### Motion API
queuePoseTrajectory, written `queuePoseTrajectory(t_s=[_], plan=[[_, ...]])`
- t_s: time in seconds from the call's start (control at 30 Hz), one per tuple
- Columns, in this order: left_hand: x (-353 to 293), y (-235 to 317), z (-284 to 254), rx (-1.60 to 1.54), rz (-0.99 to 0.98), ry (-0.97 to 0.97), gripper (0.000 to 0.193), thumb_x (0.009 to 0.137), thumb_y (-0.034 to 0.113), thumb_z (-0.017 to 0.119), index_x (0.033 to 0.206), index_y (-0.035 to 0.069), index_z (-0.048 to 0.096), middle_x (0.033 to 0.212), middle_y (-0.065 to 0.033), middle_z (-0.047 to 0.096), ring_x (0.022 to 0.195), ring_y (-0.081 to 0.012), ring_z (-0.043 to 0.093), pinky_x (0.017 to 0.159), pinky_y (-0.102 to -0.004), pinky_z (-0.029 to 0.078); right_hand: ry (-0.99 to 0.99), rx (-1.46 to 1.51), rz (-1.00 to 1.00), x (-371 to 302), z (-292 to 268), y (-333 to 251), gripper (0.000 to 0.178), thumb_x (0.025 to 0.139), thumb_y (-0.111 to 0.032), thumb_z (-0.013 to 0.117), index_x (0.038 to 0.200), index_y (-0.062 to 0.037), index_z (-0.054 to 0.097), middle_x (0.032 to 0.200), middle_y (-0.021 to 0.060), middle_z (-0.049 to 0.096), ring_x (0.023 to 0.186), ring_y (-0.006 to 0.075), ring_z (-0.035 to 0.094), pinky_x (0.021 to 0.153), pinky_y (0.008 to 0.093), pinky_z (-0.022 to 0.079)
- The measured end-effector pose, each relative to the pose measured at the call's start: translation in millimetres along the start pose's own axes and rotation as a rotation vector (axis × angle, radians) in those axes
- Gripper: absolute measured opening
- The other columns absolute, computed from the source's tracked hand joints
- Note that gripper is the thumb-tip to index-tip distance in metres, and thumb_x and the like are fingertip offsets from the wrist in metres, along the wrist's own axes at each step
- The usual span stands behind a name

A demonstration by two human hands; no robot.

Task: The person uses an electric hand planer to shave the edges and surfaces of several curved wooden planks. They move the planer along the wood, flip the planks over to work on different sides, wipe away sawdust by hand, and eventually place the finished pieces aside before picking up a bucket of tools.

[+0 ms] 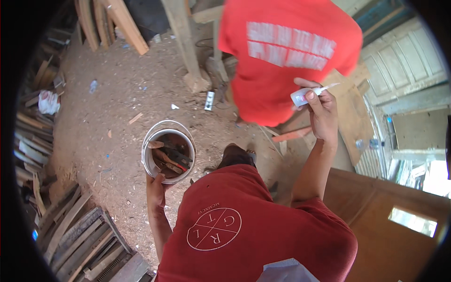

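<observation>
My left hand (155,187) grips a white bucket (146,162) at its near side, with the thumb by the rim. In the bucket lie several hand tools (170,156), some with wooden or brown handles and one with a red-orange part; their exact kinds are hard to make out. Raised on the other side, my right hand (323,113) is closed around a small white squeeze bottle (300,97) with a thin pointed nozzle, which looks like a glue bottle. The nozzle points right, away from the fingers.
Just beyond my right hand, a person in a red shirt (286,56) has their back to me. Wooden posts (184,44) stand ahead. Curved timber pieces (70,221) are piled along the left. A brown wooden panel (371,207) lies to the right. Scraps litter the dirt floor (98,141).
</observation>
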State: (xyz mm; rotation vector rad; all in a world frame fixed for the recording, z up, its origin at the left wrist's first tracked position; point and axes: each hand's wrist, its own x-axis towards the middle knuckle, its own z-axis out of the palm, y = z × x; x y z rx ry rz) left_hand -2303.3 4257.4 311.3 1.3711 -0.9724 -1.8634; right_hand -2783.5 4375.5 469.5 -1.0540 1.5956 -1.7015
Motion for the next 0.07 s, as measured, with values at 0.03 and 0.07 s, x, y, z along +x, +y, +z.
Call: queuePoseTrajectory(t_s=[0.03,0.07], plan=[[3,2,-23,-0.028,0.008,0.029,0.068,0.092,0.003,0.046,0.158,0.006,0.034,0.145,-0.0199,0.056,0.122,-0.0374,0.067,0.092,-0.0494,0.065,-0.065,0.004,-0.005,12,29,-7,0.046,0.102,-0.035,0.072,0.13,0.0017,0.07,0.101,0.0121,0.075,0.084,0.0166,0.071,0.083,0.0319,0.061],[8,5,-43,-0.06,0.02,0.057,0.069,0.092,0.003,0.046,0.159,0.007,0.032,0.146,-0.0204,0.055,0.123,-0.0383,0.067,0.093,-0.0495,0.065,-0.132,0.005,-0.017,27,58,-14,0.046,0.102,-0.035,0.072,0.13,0.0012,0.07,0.102,0.013,0.075,0.084,0.0175,0.072,0.086,0.0329,0.061]])
